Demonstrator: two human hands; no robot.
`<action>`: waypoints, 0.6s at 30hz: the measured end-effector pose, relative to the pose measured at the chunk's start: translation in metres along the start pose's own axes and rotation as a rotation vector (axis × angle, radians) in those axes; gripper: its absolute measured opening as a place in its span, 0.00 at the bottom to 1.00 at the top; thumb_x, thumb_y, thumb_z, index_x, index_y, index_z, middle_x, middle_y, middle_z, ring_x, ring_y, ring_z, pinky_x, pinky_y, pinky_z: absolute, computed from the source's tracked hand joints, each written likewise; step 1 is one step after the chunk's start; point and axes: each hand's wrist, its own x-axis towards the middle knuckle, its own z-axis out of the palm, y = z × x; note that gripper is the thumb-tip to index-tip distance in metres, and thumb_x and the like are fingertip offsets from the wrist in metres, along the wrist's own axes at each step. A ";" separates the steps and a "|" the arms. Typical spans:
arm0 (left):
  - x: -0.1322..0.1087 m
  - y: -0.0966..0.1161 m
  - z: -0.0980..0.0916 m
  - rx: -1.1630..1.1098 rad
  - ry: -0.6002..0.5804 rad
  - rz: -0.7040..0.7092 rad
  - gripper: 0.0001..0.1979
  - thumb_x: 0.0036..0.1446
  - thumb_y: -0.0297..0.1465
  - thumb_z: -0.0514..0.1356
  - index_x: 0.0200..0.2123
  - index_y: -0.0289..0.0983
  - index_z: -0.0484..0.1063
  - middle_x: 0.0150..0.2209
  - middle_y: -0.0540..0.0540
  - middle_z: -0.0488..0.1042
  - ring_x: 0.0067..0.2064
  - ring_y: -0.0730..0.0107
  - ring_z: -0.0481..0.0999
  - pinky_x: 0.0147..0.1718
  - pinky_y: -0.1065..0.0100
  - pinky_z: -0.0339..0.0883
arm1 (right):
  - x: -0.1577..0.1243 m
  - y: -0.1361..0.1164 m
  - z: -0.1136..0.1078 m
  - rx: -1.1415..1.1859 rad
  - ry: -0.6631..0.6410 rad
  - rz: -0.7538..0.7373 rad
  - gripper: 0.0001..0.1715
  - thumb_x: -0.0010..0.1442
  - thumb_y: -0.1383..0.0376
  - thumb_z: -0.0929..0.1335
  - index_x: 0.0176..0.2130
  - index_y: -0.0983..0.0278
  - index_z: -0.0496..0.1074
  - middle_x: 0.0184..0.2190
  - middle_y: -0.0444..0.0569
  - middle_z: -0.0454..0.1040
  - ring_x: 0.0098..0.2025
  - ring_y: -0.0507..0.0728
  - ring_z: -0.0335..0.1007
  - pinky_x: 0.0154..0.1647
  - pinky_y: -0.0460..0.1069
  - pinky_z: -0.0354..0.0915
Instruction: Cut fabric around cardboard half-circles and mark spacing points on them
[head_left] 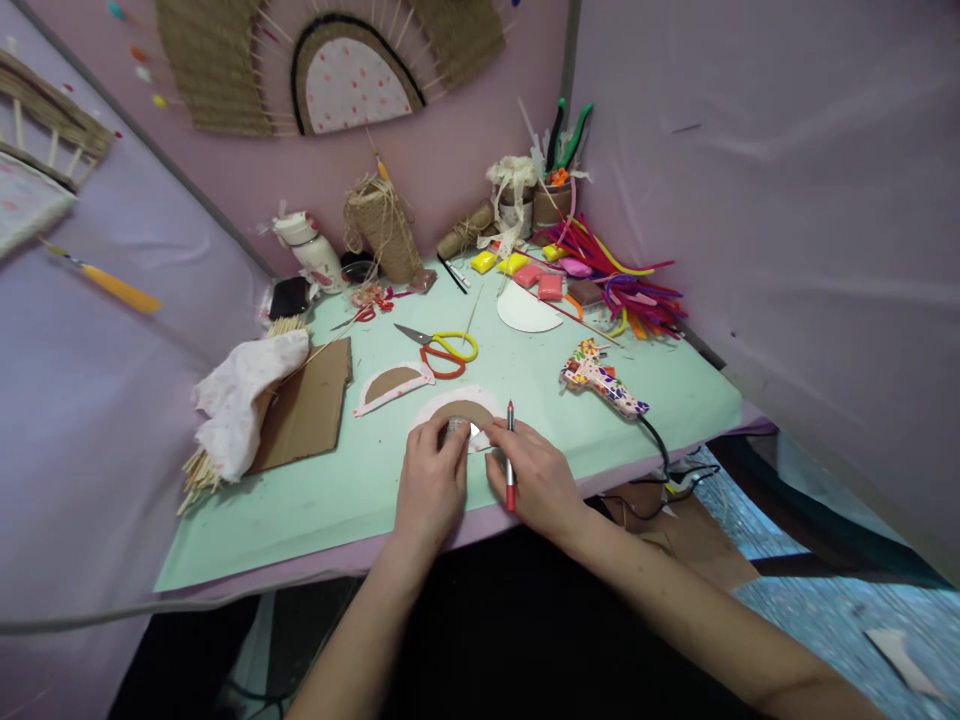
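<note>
A brown cardboard half-circle (463, 410) with white fabric (480, 394) around its curved edge lies near the table's front edge. My left hand (433, 480) is closed at its left side, thumb and fingers pressed on it. A small greyish patch shows beside that thumb; I cannot make out what it is. My right hand (536, 470) keeps a red pen (511, 490) upright between its fingers, while its fingertips touch the fabric at the right side. Just behind, a smaller fabric-edged cardboard half-circle (390, 384) lies flat.
Scissors with yellow and red handles (450, 352) lie behind the work. A patterned glue gun (600, 380) rests at right, its cable over the edge. Cardboard (319, 410) and bundled sticks under white cloth (247, 390) are left. Twine (384, 230) and pipe cleaners (637, 290) stand farther back.
</note>
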 end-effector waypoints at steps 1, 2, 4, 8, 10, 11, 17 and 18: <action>0.000 0.000 0.000 -0.003 0.005 0.001 0.14 0.64 0.26 0.55 0.52 0.39 0.72 0.50 0.38 0.69 0.51 0.56 0.67 0.49 0.52 0.70 | 0.000 0.000 0.000 0.002 -0.001 0.001 0.20 0.61 0.71 0.64 0.53 0.64 0.68 0.44 0.57 0.77 0.51 0.64 0.73 0.51 0.59 0.73; 0.000 0.000 0.001 -0.008 0.009 0.002 0.14 0.64 0.26 0.55 0.52 0.39 0.72 0.50 0.38 0.69 0.51 0.56 0.67 0.50 0.52 0.70 | 0.000 0.000 0.000 0.003 -0.001 0.003 0.20 0.61 0.71 0.64 0.53 0.64 0.68 0.45 0.57 0.77 0.51 0.64 0.73 0.51 0.59 0.73; 0.000 0.000 0.001 -0.015 0.017 0.004 0.14 0.64 0.26 0.55 0.51 0.38 0.72 0.50 0.37 0.69 0.51 0.56 0.67 0.50 0.53 0.70 | 0.000 0.000 0.000 0.001 -0.003 0.004 0.20 0.61 0.71 0.64 0.53 0.64 0.68 0.45 0.57 0.77 0.51 0.63 0.73 0.51 0.59 0.73; -0.001 0.000 0.001 -0.007 0.023 0.001 0.14 0.63 0.27 0.56 0.51 0.36 0.73 0.49 0.37 0.69 0.51 0.56 0.67 0.50 0.54 0.69 | 0.000 0.000 0.000 -0.001 0.004 -0.011 0.18 0.61 0.72 0.64 0.51 0.66 0.68 0.45 0.59 0.77 0.51 0.63 0.73 0.51 0.59 0.72; -0.001 0.000 0.001 -0.001 0.020 -0.001 0.14 0.63 0.27 0.56 0.51 0.37 0.73 0.49 0.37 0.69 0.51 0.56 0.67 0.49 0.54 0.70 | 0.000 0.000 0.000 -0.002 0.004 -0.016 0.19 0.61 0.72 0.64 0.52 0.66 0.68 0.45 0.59 0.77 0.51 0.63 0.73 0.52 0.59 0.72; -0.001 0.000 0.000 0.002 0.018 -0.002 0.14 0.63 0.27 0.56 0.51 0.37 0.73 0.49 0.37 0.69 0.51 0.56 0.67 0.49 0.54 0.70 | 0.000 0.001 0.000 -0.003 0.001 -0.019 0.19 0.61 0.72 0.64 0.52 0.66 0.68 0.45 0.58 0.77 0.51 0.63 0.73 0.52 0.59 0.72; 0.000 0.000 0.000 0.012 0.005 -0.002 0.14 0.64 0.27 0.56 0.51 0.38 0.73 0.50 0.38 0.69 0.51 0.55 0.67 0.49 0.52 0.70 | 0.000 0.000 0.000 -0.012 0.008 -0.015 0.21 0.60 0.72 0.64 0.53 0.65 0.68 0.45 0.58 0.77 0.51 0.63 0.73 0.52 0.59 0.72; 0.000 0.000 0.000 0.010 0.004 0.000 0.13 0.64 0.27 0.56 0.51 0.38 0.73 0.50 0.37 0.69 0.51 0.55 0.66 0.49 0.52 0.70 | 0.000 0.000 0.000 -0.013 0.010 -0.017 0.20 0.60 0.72 0.64 0.53 0.65 0.68 0.45 0.58 0.77 0.51 0.63 0.73 0.52 0.58 0.72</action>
